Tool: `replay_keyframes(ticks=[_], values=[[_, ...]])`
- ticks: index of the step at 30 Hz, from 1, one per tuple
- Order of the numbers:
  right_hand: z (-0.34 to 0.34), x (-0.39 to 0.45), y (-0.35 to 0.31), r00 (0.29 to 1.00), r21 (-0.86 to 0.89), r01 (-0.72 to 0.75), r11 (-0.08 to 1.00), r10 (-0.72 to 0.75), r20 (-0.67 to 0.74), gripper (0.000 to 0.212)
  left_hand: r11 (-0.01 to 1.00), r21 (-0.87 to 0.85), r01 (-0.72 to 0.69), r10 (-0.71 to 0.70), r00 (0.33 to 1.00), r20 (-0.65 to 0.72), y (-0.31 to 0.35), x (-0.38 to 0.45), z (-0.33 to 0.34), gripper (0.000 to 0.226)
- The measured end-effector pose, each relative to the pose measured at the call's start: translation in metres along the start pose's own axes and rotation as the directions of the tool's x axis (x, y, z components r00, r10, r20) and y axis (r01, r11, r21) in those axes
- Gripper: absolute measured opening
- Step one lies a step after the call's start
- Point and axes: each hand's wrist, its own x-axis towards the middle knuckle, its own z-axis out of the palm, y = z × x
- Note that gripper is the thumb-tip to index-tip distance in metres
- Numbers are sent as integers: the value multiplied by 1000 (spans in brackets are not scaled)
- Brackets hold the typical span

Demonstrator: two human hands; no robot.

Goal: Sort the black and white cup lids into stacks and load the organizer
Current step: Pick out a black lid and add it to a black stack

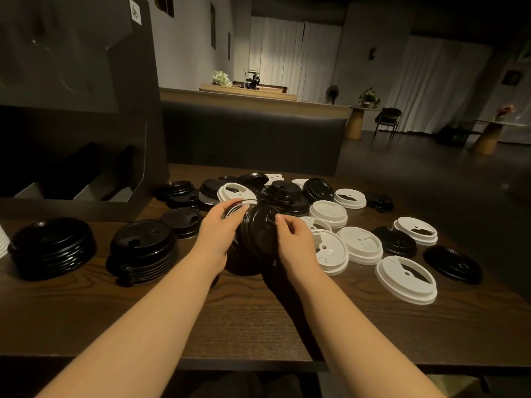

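Both hands hold a short stack of black lids (256,235) tilted on edge above the wooden table (244,320). My left hand (219,232) grips its left side, fingers curled over the top rim. My right hand (290,239) pinches the front lid at its right edge. Two neat stacks of black lids stand on the left: one (53,247) far left, one (143,249) nearer the hands. Loose black lids (284,191) and white lids (359,244) lie scattered behind and to the right. The dark organizer (74,110) stands at the back left, its slots in shadow.
A large white lid (406,280) and a black lid (452,264) lie near the table's right side. A dark bench back (253,139) runs behind the table. The table's front edge (244,361) is close to me. Something white shows at the far left edge (3,239).
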Motion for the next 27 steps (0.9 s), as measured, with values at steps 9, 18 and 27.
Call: replay_keyframes(ticks=[9, 18, 27], values=[[-1, -4, -3, 999, 64, 6, 998, -4, -37, 27, 861, -380, 338, -304, 941, 149, 2, 4, -7, 33], [-6, -6, -7, 994, 235, 18, 972, 8, -108, 14, 783, -453, 426, -259, 886, 386, 6, -7, -9, 32], [-3, -16, -5, 957, 25, 260, 965, -254, -141, 20, 761, -540, 359, -231, 928, 292, 10, -10, -1, 22]])
